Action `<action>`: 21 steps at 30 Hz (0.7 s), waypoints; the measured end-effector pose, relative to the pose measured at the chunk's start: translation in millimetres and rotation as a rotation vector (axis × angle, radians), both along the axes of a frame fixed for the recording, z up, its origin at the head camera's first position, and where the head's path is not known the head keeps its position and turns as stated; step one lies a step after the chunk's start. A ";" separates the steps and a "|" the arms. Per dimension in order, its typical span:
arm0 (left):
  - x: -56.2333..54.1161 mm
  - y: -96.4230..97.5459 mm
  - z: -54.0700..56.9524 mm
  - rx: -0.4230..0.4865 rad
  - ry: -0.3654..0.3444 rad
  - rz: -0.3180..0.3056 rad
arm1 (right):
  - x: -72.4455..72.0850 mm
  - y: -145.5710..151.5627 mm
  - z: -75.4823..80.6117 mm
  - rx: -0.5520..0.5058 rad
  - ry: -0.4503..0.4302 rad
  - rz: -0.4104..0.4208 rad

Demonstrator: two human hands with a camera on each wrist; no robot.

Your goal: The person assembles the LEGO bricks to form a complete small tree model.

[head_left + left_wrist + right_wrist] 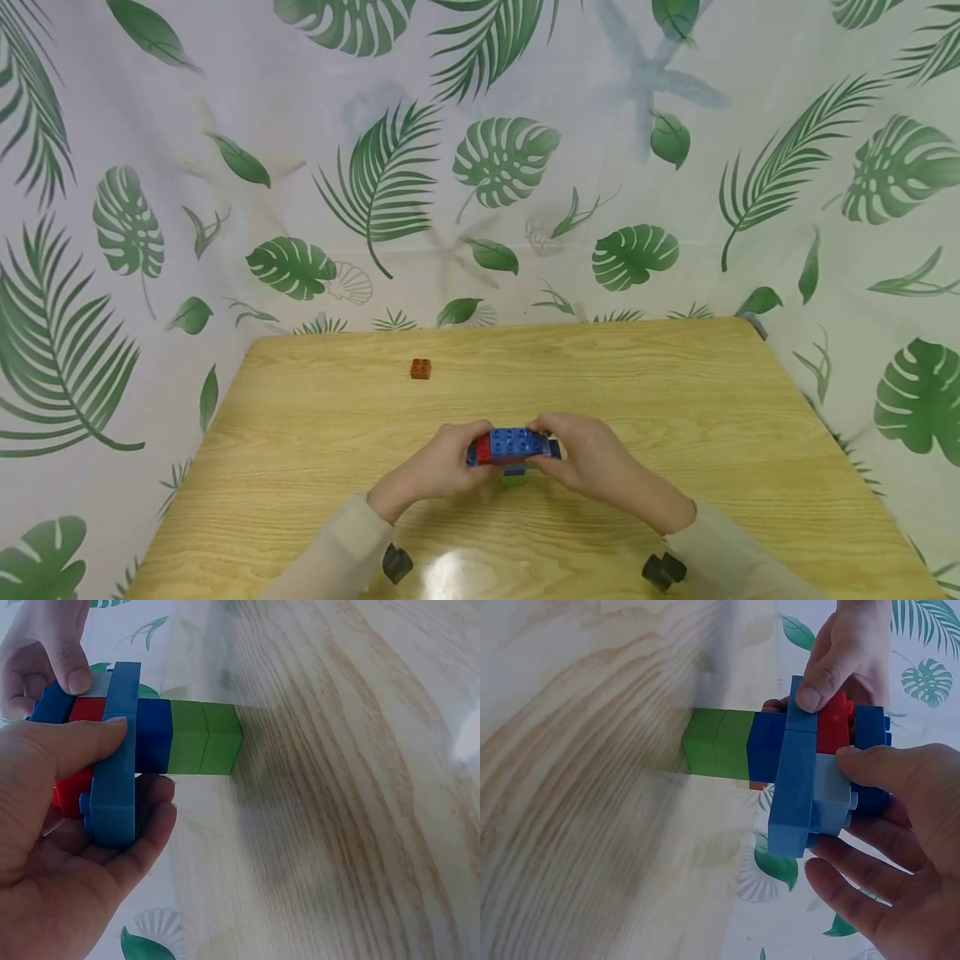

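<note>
A toy building-brick structure stands upright on the table between both hands. Its stem is two green bricks [190, 737] under a dark blue brick [154, 735]. Two blue bricks [791, 795] lie end to end across the stem, bearing a red brick [831, 731] and a light blue brick [830, 787]. On top sits a studded blue brick [510, 440]. My left hand [441, 461] grips the red-brick end, thumb against the blue crosspiece. At the other end my right hand [592, 454] holds the structure, its thumb on the light blue brick.
An orange-brown brick [421, 368] with studs lies apart, toward the back left of the wooden table [315, 400]. A leaf-patterned curtain [525, 275] hangs behind and at both sides. Dark wrist devices [397, 563] show below the sleeves.
</note>
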State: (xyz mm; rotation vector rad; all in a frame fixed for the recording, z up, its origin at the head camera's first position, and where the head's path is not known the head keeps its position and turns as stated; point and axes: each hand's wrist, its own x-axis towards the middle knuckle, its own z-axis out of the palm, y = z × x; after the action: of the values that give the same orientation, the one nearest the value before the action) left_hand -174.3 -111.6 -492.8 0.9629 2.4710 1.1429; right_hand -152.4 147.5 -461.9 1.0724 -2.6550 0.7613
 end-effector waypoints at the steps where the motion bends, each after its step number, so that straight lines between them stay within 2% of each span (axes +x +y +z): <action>1: 0.0 -0.2 0.0 -0.004 0.001 0.002 | -0.5 -0.3 1.0 0.006 -0.012 -0.003; 8: -1.0 -1.0 -0.3 -0.022 0.004 0.006 | -7.3 -2.5 11.6 0.088 -0.069 0.015; 12: -3.0 -1.4 0.6 -0.008 -0.068 0.007 | -10.6 -3.7 15.6 0.110 -0.123 0.023; 16: -4.3 -1.6 3.7 0.023 -0.144 0.014 | -11.3 -3.4 14.8 0.090 -0.158 0.013; 21: -5.6 -0.9 9.2 0.029 -0.171 -0.012 | -12.8 -1.5 11.1 0.057 -0.178 -0.006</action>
State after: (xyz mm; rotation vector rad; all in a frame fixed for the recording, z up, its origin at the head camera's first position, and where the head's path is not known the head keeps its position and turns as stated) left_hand -179.8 -112.5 -483.6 0.8482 2.3165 1.2070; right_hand -165.2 146.0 -450.7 1.0552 -2.8429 0.8195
